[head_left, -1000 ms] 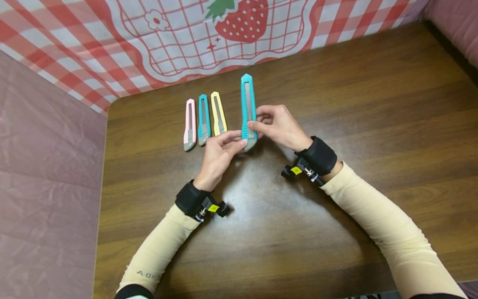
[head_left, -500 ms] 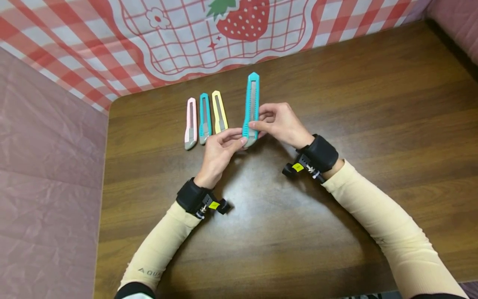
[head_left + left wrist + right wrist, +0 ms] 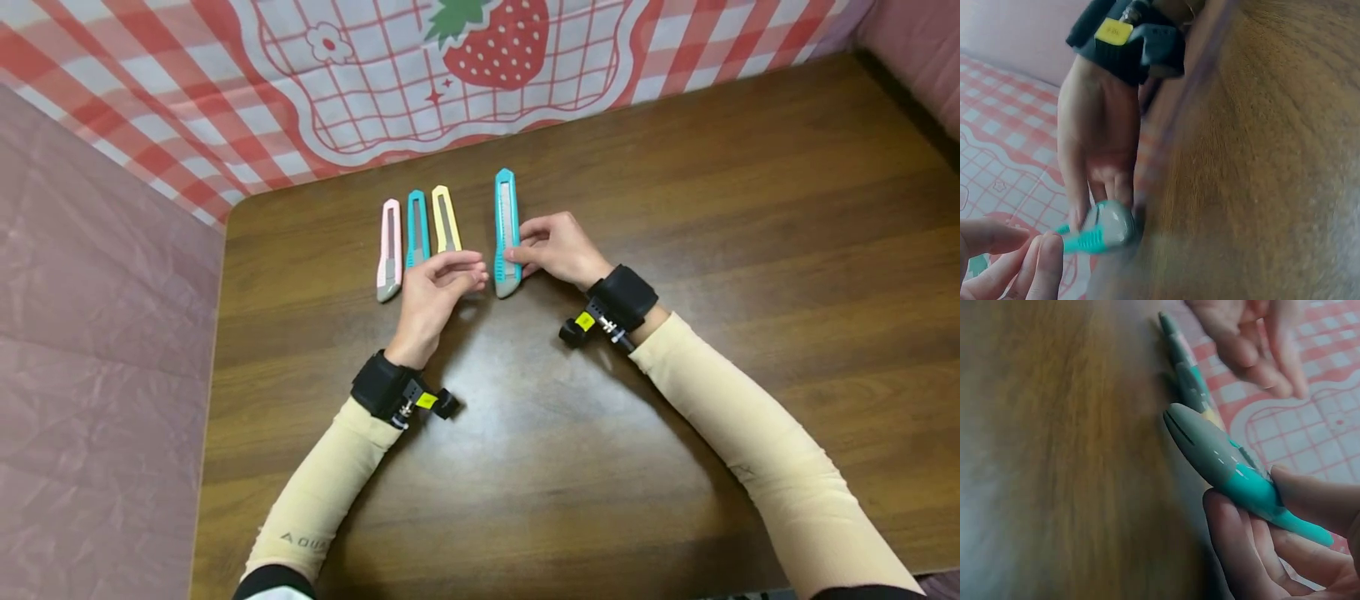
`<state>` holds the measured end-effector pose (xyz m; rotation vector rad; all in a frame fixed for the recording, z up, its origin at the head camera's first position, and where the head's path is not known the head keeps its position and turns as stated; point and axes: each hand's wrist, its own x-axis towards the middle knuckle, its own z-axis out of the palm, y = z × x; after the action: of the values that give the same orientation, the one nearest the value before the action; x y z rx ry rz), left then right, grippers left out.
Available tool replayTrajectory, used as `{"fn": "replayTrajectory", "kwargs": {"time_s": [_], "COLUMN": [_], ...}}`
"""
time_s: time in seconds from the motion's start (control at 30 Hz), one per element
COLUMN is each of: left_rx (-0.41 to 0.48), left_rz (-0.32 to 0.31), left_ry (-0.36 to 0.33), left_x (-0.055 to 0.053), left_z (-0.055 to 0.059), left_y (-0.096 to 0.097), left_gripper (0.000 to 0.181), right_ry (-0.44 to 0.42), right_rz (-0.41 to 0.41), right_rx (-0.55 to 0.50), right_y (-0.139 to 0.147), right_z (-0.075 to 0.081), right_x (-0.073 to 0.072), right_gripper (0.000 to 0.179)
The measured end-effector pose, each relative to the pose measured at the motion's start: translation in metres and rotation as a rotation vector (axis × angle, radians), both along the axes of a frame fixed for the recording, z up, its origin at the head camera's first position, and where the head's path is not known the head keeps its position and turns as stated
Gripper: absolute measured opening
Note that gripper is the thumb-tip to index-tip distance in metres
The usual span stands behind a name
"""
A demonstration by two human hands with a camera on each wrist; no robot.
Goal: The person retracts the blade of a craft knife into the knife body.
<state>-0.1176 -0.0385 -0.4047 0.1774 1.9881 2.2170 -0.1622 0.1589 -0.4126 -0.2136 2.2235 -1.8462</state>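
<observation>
My right hand [image 3: 562, 252] pinches a turquoise box cutter [image 3: 507, 233] by its right side, thumb on the front near the grey end cap. The cutter's grey end [image 3: 1200, 440] points back toward me, low over the table. My left hand [image 3: 435, 302] is just left of that cutter, apart from it, its fingers loosely bent with nothing held. Under and behind the left hand lie a yellow box cutter [image 3: 446, 218] and a second turquoise box cutter [image 3: 417, 229], their lower ends hidden in the head view. Left of them lies a pink box cutter [image 3: 389, 250].
The brown wooden table [image 3: 540, 467] carries the three lying cutters in a row near its back left corner. A red-and-white checked cloth [image 3: 390, 83] with a strawberry hangs along the back edge. Pinkish fabric [image 3: 105, 333] borders the left side.
My left hand has let go of the turquoise box cutter and drawn slightly left. My right hand has lowered the cutter toward the table.
</observation>
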Motion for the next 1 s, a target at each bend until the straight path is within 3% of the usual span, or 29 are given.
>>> {"fn": "replayTrajectory", "kwargs": {"time_s": [0.2, 0.5, 0.87, 1.0], "left_rx": [0.008, 0.026, 0.073, 0.070], "left_rz": [-0.019, -0.041, -0.008, -0.010], "left_ry": [0.010, 0.032, 0.036, 0.041], "left_x": [0.000, -0.001, 0.000, 0.000], "left_z": [-0.001, 0.003, 0.004, 0.005], "left_y": [0.001, -0.002, 0.000, -0.001], "left_gripper": [0.021, 0.021, 0.017, 0.018], "right_ry": [-0.007, 0.067, -0.025, -0.104], "right_rz": [-0.010, -0.001, 0.031, 0.038], "right_rx": [0.089, 0.392, 0.416, 0.390], "right_y": [-0.020, -0.037, -0.035, -0.037], "right_z": [-0.005, 0.006, 0.011, 0.016], "right_x": [-0.017, -0.046, -0.054, -0.057], "right_gripper": [0.019, 0.020, 0.021, 0.020]}}
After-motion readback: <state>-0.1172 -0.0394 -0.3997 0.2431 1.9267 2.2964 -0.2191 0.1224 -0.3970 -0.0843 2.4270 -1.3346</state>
